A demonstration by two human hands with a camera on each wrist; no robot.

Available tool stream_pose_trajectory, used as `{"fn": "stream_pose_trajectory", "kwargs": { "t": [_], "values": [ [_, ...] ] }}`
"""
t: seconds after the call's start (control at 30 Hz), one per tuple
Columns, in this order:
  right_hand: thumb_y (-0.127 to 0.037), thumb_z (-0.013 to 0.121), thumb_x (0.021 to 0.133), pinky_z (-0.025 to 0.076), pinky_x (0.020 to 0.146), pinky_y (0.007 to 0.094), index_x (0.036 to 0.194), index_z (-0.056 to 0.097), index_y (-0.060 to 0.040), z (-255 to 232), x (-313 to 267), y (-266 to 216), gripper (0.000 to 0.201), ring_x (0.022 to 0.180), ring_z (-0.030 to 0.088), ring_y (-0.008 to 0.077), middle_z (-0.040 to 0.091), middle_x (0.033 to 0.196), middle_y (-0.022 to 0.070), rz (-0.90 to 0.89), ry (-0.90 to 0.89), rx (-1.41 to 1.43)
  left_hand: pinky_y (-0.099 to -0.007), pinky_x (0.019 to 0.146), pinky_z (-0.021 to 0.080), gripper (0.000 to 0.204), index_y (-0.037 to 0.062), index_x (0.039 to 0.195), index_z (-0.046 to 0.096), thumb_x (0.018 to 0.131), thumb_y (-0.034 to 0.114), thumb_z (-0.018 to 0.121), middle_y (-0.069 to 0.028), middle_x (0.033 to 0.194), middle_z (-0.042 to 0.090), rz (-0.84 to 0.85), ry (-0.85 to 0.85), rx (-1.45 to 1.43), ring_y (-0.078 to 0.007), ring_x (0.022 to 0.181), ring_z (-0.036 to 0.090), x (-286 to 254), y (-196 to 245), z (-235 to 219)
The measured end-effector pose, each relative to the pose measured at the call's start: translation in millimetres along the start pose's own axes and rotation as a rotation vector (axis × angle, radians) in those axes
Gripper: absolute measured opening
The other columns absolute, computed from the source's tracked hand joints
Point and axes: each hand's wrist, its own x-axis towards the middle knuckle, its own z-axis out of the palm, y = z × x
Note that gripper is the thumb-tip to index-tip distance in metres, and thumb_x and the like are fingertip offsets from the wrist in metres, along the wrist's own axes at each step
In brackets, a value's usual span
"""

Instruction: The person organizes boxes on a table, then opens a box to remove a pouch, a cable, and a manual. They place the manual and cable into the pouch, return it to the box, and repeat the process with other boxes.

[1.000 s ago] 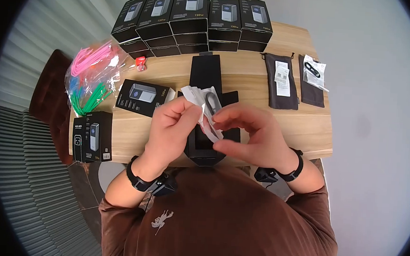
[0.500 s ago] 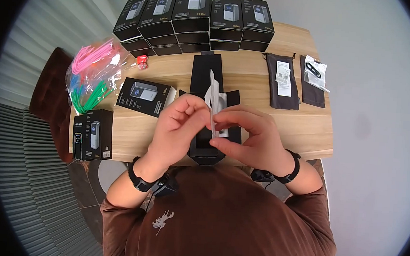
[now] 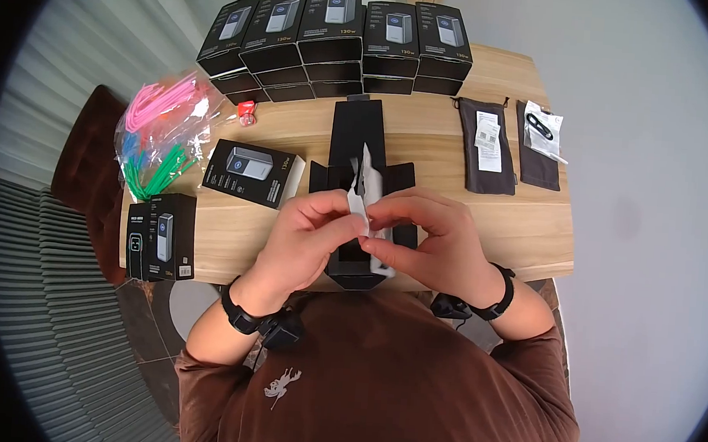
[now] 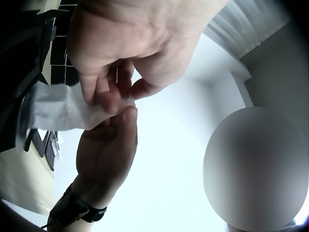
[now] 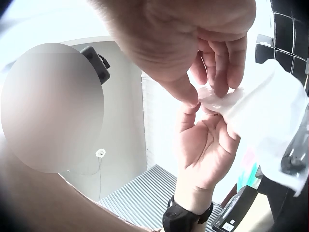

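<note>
A white plastic pouch (image 3: 371, 183), its film crumpled, stands nearly edge-on between the two hands in the head view. My left hand (image 3: 308, 236) pinches the near end of this pouch between thumb and fingers. Right against it, my right hand (image 3: 433, 236) pinches the same end, thumb tips almost meeting. In the right wrist view, a dark coiled cable (image 5: 292, 163) shows through the clear side of the pouch. Below both hands lies an unfolded black box (image 3: 359, 127), flaps spread; the hands hide much of its inside.
Stacked black boxes (image 3: 329, 48) line the back of the wooden table (image 3: 485, 230). To the left are a closed box (image 3: 247, 171), another box (image 3: 160, 236) and a bag of pink and green ties (image 3: 165, 105). Two dark drawstring pouches (image 3: 476, 179) lie at right.
The pouch has turned from lying tilted, cable showing, to standing edge-on. The right thumb and fingers, earlier spread beside it, have closed on its near end next to the left hand.
</note>
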Motion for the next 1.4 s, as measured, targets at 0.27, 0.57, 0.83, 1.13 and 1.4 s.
{"fn": "stream_pose_trajectory", "kwargs": {
  "t": [0.27, 0.57, 0.83, 1.13, 1.4],
  "values": [
    [-0.001, 0.079, 0.092, 0.055, 0.088, 0.0258, 0.11, 0.07, 0.0025, -2.1, -1.2, 3.8, 0.02, 0.102, 0.066, 0.0105, 0.066, 0.124, 0.0087, 0.366, -0.053, 0.623, -0.0285, 0.073, 0.05, 0.009, 0.0026, 0.09, 0.07, 0.089, -0.002, 0.078, -0.0044, 0.086, 0.067, 0.341, -0.012, 0.723, -0.0148, 0.082, 0.065, -3.2, 17.3, 19.3],
    [-0.002, 0.071, 0.098, 0.055, 0.085, 0.0236, 0.104, 0.071, 0.0039, 2.6, -3.8, 17.4, 0.009, 0.101, 0.065, 0.0082, 0.065, 0.12, 0.0066, 0.406, -0.007, 0.712, -0.0294, 0.07, 0.047, 0.014, 0.0023, 0.085, 0.065, 0.089, 0.0, 0.078, -0.0053, 0.085, 0.064, 0.317, -0.019, 0.749, -0.0162, 0.079, 0.061, -5.3, 15.2, 18.3],
    [0.006, 0.072, 0.09, 0.057, 0.089, 0.0262, 0.094, 0.072, 0.0063, 10.7, -8.4, 11.2, 0.003, 0.102, 0.068, 0.0124, 0.065, 0.12, 0.0079, 0.245, 0.061, 0.492, -0.0264, 0.069, 0.045, 0.02, 0.0025, 0.087, 0.059, 0.093, 0.007, 0.077, -0.0036, 0.085, 0.064, 0.241, 0.05, 0.604, -0.0091, 0.078, 0.058, -4.1, 0.8, 14.1],
    [0.005, 0.072, 0.09, 0.058, 0.091, 0.0269, 0.096, 0.074, 0.0057, 6.4, -10.4, 10.7, 0.006, 0.103, 0.068, 0.013, 0.065, 0.119, 0.0099, 0.291, 0.072, 0.516, -0.0215, 0.075, 0.051, 0.005, 0.0015, 0.101, 0.061, 0.102, 0.001, 0.066, 0.0007, 0.09, 0.066, 0.03, -0.011, 0.478, -0.0047, 0.085, 0.063, 1.0, 12.3, 17.1],
    [0.004, 0.072, 0.089, 0.059, 0.091, 0.0274, 0.093, 0.073, 0.0053, 4.6, -11.3, 15.0, 0.005, 0.101, 0.069, 0.0139, 0.065, 0.117, 0.0096, 0.257, 0.072, 0.443, -0.021, 0.077, 0.052, 0.007, 0.0013, 0.107, 0.057, 0.103, -0.001, 0.062, -0.0011, 0.095, 0.067, 0.018, -0.031, 0.303, -0.0051, 0.088, 0.064, 7.6, -2.2, 14.3]
  ]
}}
